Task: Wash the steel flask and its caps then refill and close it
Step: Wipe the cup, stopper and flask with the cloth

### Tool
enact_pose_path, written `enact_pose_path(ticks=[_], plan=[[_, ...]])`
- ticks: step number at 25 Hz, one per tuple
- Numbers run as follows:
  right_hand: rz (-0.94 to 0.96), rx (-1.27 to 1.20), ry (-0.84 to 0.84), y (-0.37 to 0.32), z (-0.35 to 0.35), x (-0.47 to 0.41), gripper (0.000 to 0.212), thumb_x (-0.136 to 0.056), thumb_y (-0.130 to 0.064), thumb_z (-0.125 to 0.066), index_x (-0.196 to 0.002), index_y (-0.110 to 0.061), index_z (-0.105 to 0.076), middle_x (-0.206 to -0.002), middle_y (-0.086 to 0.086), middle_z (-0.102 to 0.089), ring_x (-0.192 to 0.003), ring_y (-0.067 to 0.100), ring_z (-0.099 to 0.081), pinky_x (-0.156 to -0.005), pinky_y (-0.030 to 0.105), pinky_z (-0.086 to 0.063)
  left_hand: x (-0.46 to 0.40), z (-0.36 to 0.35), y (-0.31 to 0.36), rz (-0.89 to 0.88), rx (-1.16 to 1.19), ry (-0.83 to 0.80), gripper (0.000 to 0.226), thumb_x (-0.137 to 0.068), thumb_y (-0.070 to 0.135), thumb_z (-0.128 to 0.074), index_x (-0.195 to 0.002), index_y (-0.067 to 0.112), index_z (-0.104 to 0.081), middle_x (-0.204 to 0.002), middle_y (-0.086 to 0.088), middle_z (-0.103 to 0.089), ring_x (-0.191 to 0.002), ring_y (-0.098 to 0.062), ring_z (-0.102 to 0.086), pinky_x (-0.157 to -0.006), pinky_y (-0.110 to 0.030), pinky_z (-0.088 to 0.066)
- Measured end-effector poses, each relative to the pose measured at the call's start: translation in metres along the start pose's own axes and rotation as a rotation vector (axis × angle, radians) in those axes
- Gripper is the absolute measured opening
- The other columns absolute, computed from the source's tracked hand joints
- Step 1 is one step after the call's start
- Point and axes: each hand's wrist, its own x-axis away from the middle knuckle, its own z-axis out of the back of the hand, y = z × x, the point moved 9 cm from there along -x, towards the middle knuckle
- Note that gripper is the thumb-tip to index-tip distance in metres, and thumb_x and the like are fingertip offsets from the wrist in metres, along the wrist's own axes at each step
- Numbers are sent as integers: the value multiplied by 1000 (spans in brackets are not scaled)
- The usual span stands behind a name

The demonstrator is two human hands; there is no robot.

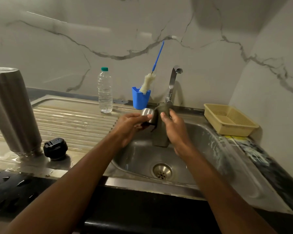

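Both hands are up over the sink basin, right in front of the tap. The left hand has its fingers and thumb wrapped around the steel cup cap, which is tipped on its side with a dark handle bit poking out below the thumb. The right hand is gripping a grey-green scrub cloth, which hangs down toward the basin and sits right against the cap's open end. Both hands look wet.

The steel flask itself is way over on the drainboard, near its left edge, standing upside down and apart from the hands. The black inner cap sits just beside the flask's base, toward the front edge of the drainboard, and there's water pooled around both.

Along the back edge: a clear plastic water bottle with a green lid, then a blue holder with a bottle brush leaning out of it, just left of the tap. A beige plastic basket sits at the sink's back right corner.
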Motion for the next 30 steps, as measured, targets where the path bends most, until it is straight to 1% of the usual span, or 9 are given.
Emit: enact_pose_path(ticks=[2,6,11,16,19,22,26,28,30], plan=[[84,127,-28,-7,-13,6,44,-110,-33,-46,-152,-24,-46,-125,-14,-57,-101,-8,-53,-80,5,-39,-1,1,0,-27,1,20,35,-84,18,-81,-112,-2,-72,-110,-15,-76,-109,-28,-72,-97,-37,-58],[98,131,-35,-1,-21,5,44,-110,-32,-45,-152,-23,-47,-129,-16,-60,-117,0,-56,-91,14,-42,0,2,0,-13,82,35,25,-92,21,-74,-108,2,-72,-109,-17,-76,-107,-30,-73,-91,-37,-61],[-2,72,-3,8,-9,2,32,-109,-27,-47,-141,-30,-53,-105,-19,-63,-89,-15,-59,-69,2,-44,0,-12,-14,57,39,-19,26,-104,24,-56,-121,5,-62,-120,-19,-69,-109,-29,-72,-101,-47,-56],[87,159,-30,-3,-14,5,44,-109,-32,-48,-153,-27,-47,-131,-7,-65,-114,1,-61,-99,22,-50,5,-18,-8,-2,-1,-86,47,-94,32,-64,-127,0,-61,-120,-18,-72,-113,-26,-71,-99,-38,-57],[73,135,-49,-4,-18,4,43,-109,-33,-47,-152,-28,-48,-131,-8,-66,-119,5,-61,-102,26,-50,4,-15,-6,-31,2,-82,53,-84,31,-73,-126,1,-64,-116,-14,-74,-111,-23,-72,-98,-36,-57],[42,75,-61,-4,-18,5,35,-110,-30,-46,-144,-37,-48,-110,-24,-63,-100,-11,-60,-85,10,-48,-1,-8,-6,-46,-18,-63,47,-83,29,-77,-123,5,-69,-113,-9,-76,-109,-20,-71,-94,-33,-55],[68,65,-91,-7,-21,8,43,-109,-30,-48,-152,-29,-47,-124,-30,-61,-115,-14,-56,-98,7,-43,-4,5,-3,-82,-2,7,48,-80,31,-81,-119,3,-72,-113,-12,-76,-113,-25,-70,-101,-37,-55],[59,74,-113,-6,-23,8,45,-109,-30,-47,-154,-27,-42,-117,-40,-53,-106,-25,-49,-92,-1,-39,-4,7,-1,-96,-25,14,49,-77,29,-84,-118,5,-72,-111,-13,-76,-111,-25,-71,-100,-38,-56],[45,60,-99,-4,-21,6,46,-109,-33,-46,-155,-26,-41,-124,-32,-54,-109,-21,-50,-90,-1,-39,-3,8,0,-98,-50,28,58,-70,27,-89,-120,7,-69,-109,-13,-76,-106,-26,-73,-96,-38,-58]])
